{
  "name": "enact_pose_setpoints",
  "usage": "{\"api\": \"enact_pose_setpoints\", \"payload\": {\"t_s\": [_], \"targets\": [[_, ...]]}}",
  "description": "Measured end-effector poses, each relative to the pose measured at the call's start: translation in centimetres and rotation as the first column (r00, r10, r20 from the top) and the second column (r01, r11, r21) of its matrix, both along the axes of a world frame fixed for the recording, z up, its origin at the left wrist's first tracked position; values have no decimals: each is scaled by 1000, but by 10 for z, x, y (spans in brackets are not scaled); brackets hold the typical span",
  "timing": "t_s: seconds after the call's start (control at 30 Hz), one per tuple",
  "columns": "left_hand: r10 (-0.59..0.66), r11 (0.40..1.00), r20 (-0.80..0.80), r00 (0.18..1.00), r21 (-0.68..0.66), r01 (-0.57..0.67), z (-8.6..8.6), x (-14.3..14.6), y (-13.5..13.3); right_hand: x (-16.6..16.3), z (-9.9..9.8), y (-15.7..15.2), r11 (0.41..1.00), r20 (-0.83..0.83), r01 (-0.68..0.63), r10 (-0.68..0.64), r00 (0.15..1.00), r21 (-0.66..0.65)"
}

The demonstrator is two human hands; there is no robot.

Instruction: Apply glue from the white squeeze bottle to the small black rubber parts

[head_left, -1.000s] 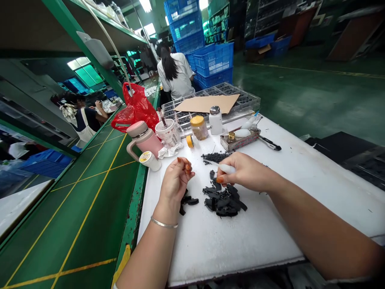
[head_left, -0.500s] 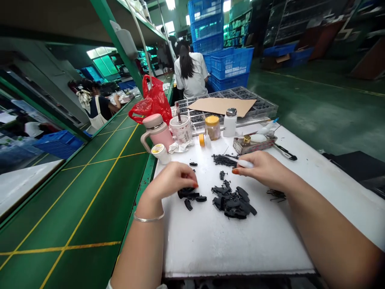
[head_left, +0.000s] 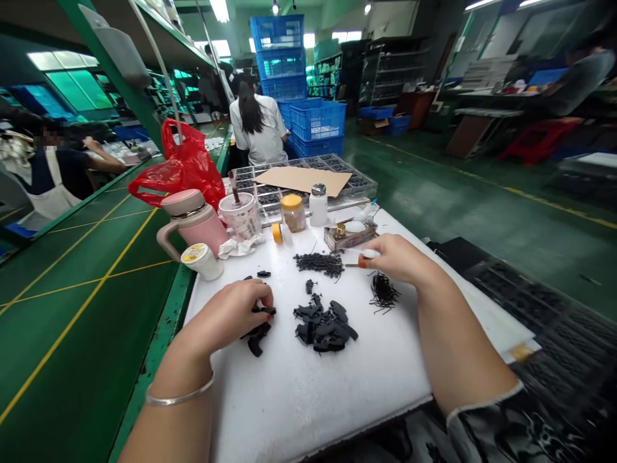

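Head camera — looking down, close over hands.

The left hand [head_left: 226, 318], lifted off the tabletop [head_left: 313, 399] a second ago, is now lying low on a small cluster of black parts [head_left: 258, 333], its fingers curling over them. The right hand [head_left: 393, 257], gripping a white tool [head_left: 370, 254], is drawing back from the main pile of black pieces [head_left: 325, 321] toward a tuft of thin black slivers [head_left: 383, 296]. The view is swinging rightward.
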State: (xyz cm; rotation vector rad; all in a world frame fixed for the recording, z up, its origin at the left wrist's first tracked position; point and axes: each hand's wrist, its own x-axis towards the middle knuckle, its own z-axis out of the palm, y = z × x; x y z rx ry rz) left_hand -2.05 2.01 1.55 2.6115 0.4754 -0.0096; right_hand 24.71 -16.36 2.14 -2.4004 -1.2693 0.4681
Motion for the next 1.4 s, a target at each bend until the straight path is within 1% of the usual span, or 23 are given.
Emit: {"api": "enact_pose_setpoints", "payload": {"t_s": [0.1, 0.17, 0.23, 0.3, 0.43, 0.5, 0.57, 0.67, 0.73, 0.8, 0.83, 0.9, 0.97, 1.03, 1.07, 1.13, 1.27, 1.33, 1.4], "targets": [[168, 977, 137, 976, -156, -146, 0, 0, 8, 9, -9, -3, 995, 3, 17, -17, 1000, -101], [287, 930, 241, 927, -302, -209, 0, 2, 10, 13, -15, -2, 989, 11, 40, -39, 999, -140], [394, 853, 299, 869, -471, -225, 0, 5, 10, 15, -21, 0, 984, 19, 62, -60, 998, -167], [479, 760, 317, 819, -617, -206, 0, 7, 9, 17, -26, 3, 980, 23, 75, -72, 997, -185], [604, 608, 343, 719, -782, -137, -2, 8, 9, 18, -31, 4, 979, 31, 87, -83, 996, -183], [652, 523, 316, 689, -846, -106, -2, 9, 7, 16, -29, 3, 986, 16, 65, -64, 998, -151], [672, 455, 288, 682, -888, -73, -3, 11, 5, 12, -23, 2, 996, -14, 19, -21, 1000, -92], [663, 406, 282, 694, -913, -17, -4, 15, -1, 1, -11, 4, 998, -38, -53, 54, 998, 37], [647, 369, 270, 713, -929, 18, -6, 19, -5, -10, -4, 7, 981, -102, -90, 109, 989, 175], [627, 314, 253, 737, -947, 58, -9, 23, -11, -24, 1, 10, 935, -276, -84, 187, 943, 346], [617, 283, 242, 749, -956, 76, -10, 25, -15, -31, 2, 12, 908, -373, -58, 227, 900, 414], [596, 218, 217, 773, -970, 105, -12, 30, -22, -47, 4, 15, 860, -522, 8, 302, 798, 510], [573, 157, 194, 796, -980, 126, -13, 33, -28, -61, 4, 16, 810, -593, 65, 368, 716, 582], [548, 110, 186, 816, -983, 150, -14, 36, -33, -72, 4, 16, 766, -604, 102, 410, 683, 635], [536, 92, 184, 824, -983, 160, -15, 36, -34, -77, 4, 16, 746, -594, 111, 420, 687, 656], [519, 70, 186, 834, -982, 176, -15, 37, -36, -84, 3, 15, 710, -548, 109, 426, 720, 696], [502, 57, 186, 845, -982, 182, -17, 37, -39, -93, 1, 16, 643, -418, 52, 432, 800, 764], [496, 57, 182, 849, -983, 177, -17, 38, -40, -95, -1, 17, 572, -324, 5, 457, 828, 820], [488, 55, 185, 853, -982, 181, -18, 38, -40, -97, -4, 19, 481, -216, -47, 476, 852, 875]]}}
